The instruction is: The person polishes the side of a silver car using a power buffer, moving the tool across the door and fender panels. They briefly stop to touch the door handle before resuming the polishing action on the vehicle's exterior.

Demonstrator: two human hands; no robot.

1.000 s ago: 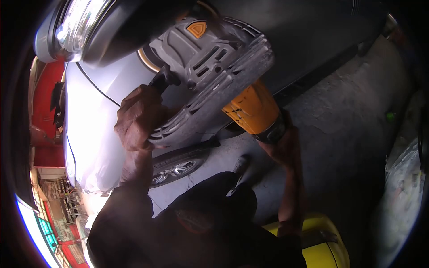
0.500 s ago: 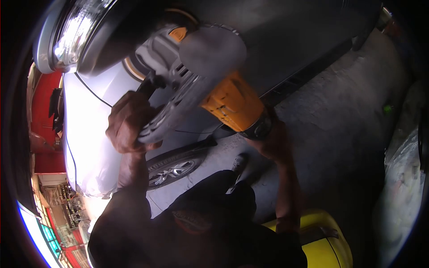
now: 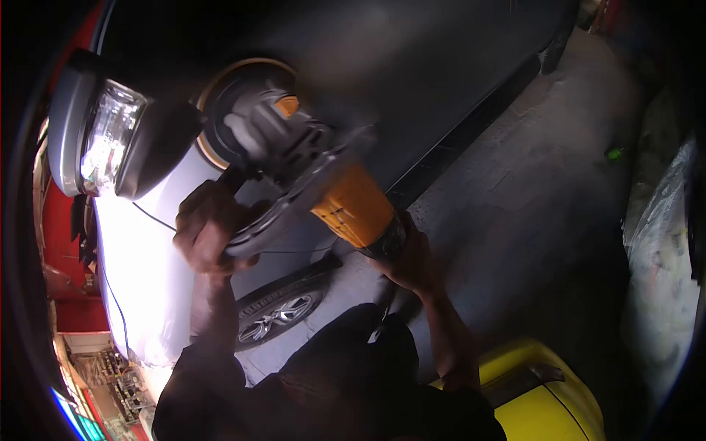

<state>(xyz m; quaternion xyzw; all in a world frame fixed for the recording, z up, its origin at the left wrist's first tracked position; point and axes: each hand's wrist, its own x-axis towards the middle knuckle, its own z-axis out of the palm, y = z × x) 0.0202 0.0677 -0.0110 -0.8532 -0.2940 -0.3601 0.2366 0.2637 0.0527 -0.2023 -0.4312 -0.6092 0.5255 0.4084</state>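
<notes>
My left hand (image 3: 209,228) is wrapped round the black side handle of an orange, grey and black power polisher (image 3: 357,206). At the tool's rear end, my right hand (image 3: 412,261) closes round the dark grip behind the orange housing. The polisher's round pad (image 3: 213,153), with a tan rim, lies up against the car's door panel (image 3: 353,44), close beside the side mirror (image 3: 118,140). Blurred, a curved grey band (image 3: 283,209) arcs between my left hand and the tool body.
Below my left forearm shows a car wheel (image 3: 279,316) with a silver rim. A yellow rounded object (image 3: 537,411) stands at lower right, and plastic-like sheeting (image 3: 662,279) hangs at far right. A thin dark cord (image 3: 114,294) runs down the pale bodywork.
The polisher and my right hand have shifted left and down in view. More of the pad shows now, beside the mirror. Both hands keep their grip.
</notes>
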